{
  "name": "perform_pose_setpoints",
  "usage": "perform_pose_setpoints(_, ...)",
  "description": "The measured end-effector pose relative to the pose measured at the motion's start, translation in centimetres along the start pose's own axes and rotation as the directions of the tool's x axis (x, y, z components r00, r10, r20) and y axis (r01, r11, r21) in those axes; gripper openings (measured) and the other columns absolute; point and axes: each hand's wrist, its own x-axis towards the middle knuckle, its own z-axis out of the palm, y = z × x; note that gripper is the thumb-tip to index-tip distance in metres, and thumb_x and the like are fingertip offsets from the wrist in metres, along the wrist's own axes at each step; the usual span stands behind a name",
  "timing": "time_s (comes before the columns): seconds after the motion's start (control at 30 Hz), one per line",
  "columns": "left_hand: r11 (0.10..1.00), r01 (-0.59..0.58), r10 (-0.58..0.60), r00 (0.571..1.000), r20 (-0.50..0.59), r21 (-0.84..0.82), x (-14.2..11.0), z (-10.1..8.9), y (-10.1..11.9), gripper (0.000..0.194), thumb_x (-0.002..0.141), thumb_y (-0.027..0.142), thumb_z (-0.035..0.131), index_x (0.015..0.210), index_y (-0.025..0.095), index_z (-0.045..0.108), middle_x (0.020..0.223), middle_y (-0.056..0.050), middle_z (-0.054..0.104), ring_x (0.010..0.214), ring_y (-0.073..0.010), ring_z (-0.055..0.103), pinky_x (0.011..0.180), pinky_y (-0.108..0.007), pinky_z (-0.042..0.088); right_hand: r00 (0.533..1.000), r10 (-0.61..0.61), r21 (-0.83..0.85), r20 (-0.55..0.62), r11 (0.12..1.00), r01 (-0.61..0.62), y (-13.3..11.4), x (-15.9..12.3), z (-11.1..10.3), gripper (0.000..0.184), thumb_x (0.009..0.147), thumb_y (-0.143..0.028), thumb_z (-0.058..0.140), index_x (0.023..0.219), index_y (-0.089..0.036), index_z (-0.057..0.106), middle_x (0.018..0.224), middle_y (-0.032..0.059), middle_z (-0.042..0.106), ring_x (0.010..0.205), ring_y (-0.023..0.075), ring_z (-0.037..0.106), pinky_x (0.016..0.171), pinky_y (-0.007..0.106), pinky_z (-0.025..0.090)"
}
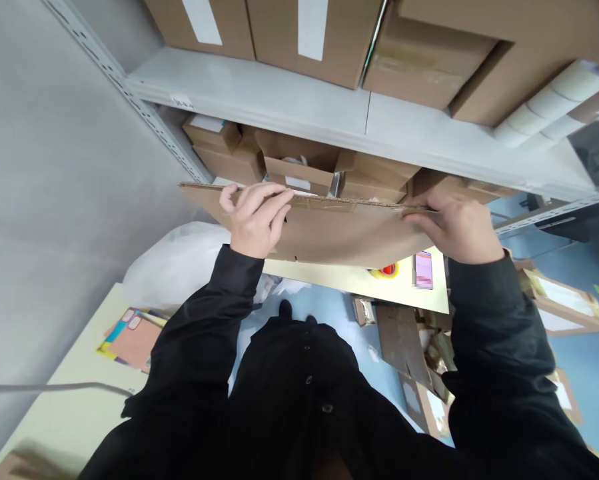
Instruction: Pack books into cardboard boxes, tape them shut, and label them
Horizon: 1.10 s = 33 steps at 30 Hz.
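A wide brown cardboard sheet (329, 233), perhaps a flattened box, stands tilted in front of me above the pale table. Near its left end, my left hand (256, 217) grips the top edge, fingers bent over it. My right hand (462, 223) pinches the right end, thumb on the near face and the other fingers behind, partly hidden. The sheet's far side is out of sight. Below it on the table lie a roll of tape (385, 271) with a red core and a phone (423, 270) with a lit screen.
A metal shelf (279, 87) holding cartons (304, 40) and white rolls (554, 103) rises ahead. White plastic wrap (179, 260) bulges at left, beside a side table (79, 373) with phone cases (134, 337). Opened cartons (566, 300) lie on the blue floor at right.
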Motion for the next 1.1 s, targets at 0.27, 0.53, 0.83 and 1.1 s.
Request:
perform_pose_setpoints(0.27, 0.998, 0.022, -0.023, 1.000, -0.013, -0.053, 1.1, -0.2, -3.6, 0.013, 0.079, 0.037, 0.060, 0.080, 0.027, 0.069, 0.090, -0.001, 0.066, 0.091, -0.0221, 0.061, 0.101, -0.049, 0.025, 0.997, 0.037, 0.031, 0.067, 0.999, -0.039, -1.8, 2.5, 0.5, 0.027, 0.086, -0.044, 0.051, 0.094, -0.023, 0.066, 0.091, 0.0044, 0.070, 0.081, 0.0227, 0.065, 0.061, 0.031, 0.044)
perform_pose_setpoints(0.53, 0.993, -0.061, 0.073, 0.989, 0.128, -0.096, 1.9, 1.4, -4.2, 0.026, 0.086, 0.041, 0.046, 0.076, 0.022, 0.060, 0.091, -0.005, 0.061, 0.101, -0.0262, 0.054, 0.097, -0.048, 0.023, 0.978, 0.152, 0.027, 0.141, 0.987, -0.157, -1.9, 1.6, 1.9, 0.026, 0.086, -0.042, 0.054, 0.094, -0.020, 0.064, 0.093, 0.0060, 0.070, 0.082, 0.0229, 0.064, 0.063, 0.030, 0.043)
perform_pose_setpoints(0.83, 0.987, -0.153, 0.159, 0.975, 0.158, -0.050, 0.2, 2.0, -3.0, 0.022, 0.087, 0.036, 0.044, 0.077, 0.022, 0.057, 0.091, -0.005, 0.059, 0.097, -0.0245, 0.051, 0.087, -0.043, 0.026, 0.930, 0.008, 0.250, 0.367, 0.962, -0.107, 0.6, 3.3, 2.9, 0.036, 0.092, -0.041, 0.041, 0.089, -0.016, 0.067, 0.083, 0.0068, 0.069, 0.073, 0.0178, 0.062, 0.066, 0.028, 0.042)
perform_pose_setpoints(1.1, 0.985, -0.173, 0.171, 0.971, 0.168, -0.002, -0.4, 0.7, -2.3, 0.020, 0.087, 0.032, 0.044, 0.078, 0.021, 0.059, 0.090, -0.007, 0.058, 0.090, -0.0231, 0.049, 0.080, -0.041, 0.027, 0.828, -0.131, 0.201, 0.545, 0.979, 0.022, -0.3, 4.6, 1.3, 0.040, 0.092, -0.045, 0.041, 0.103, -0.018, 0.068, 0.097, 0.0080, 0.070, 0.082, 0.0183, 0.064, 0.070, 0.028, 0.043)
